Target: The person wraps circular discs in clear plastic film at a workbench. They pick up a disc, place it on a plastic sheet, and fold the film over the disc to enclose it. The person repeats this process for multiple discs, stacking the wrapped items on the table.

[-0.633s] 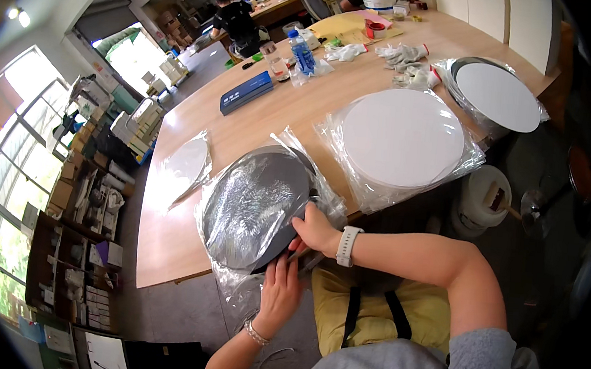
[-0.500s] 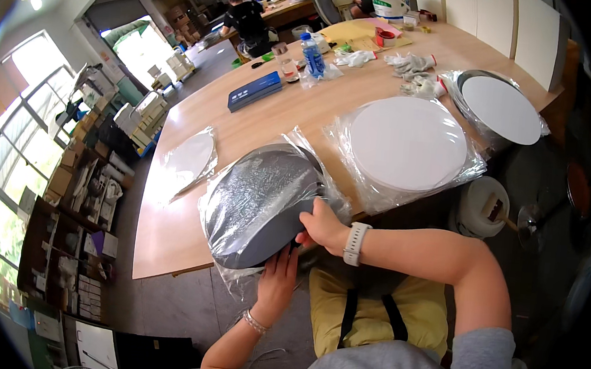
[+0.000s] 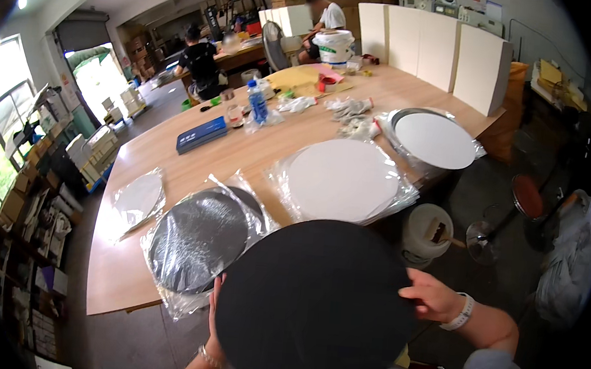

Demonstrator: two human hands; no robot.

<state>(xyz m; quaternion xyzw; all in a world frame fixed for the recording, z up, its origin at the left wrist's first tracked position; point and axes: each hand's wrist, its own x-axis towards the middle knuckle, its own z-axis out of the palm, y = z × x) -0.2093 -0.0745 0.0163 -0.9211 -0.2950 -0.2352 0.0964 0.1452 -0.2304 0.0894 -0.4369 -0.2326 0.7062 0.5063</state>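
Observation:
A large black round disc [image 3: 317, 307] is tilted up in front of me, past the table's near edge. My right hand [image 3: 431, 296] pinches its right rim between thumb and fingers. Against the left rim rests my left hand [image 3: 214, 320], helping to hold the disc; part of its fingers is hidden behind it. Just beyond my left hand, a clear plastic bag [image 3: 186, 301] with dark grey discs [image 3: 197, 239] inside lies on the table. To its right sits a stack of white round discs [image 3: 343, 178] on clear plastic.
The wooden table [image 3: 119, 268] also bears a smaller bagged white disc [image 3: 138, 196], another white disc [image 3: 434, 140], a blue box [image 3: 202, 134], a bottle [image 3: 256, 101] and work gloves [image 3: 348, 109]. A white bucket [image 3: 430, 233] stands right of the table. Two people sit farther back.
The black disc has come out of the plastic bag and toward me, held in both hands. The bag with the other dark discs stays on the table. My view has turned rightward and up.

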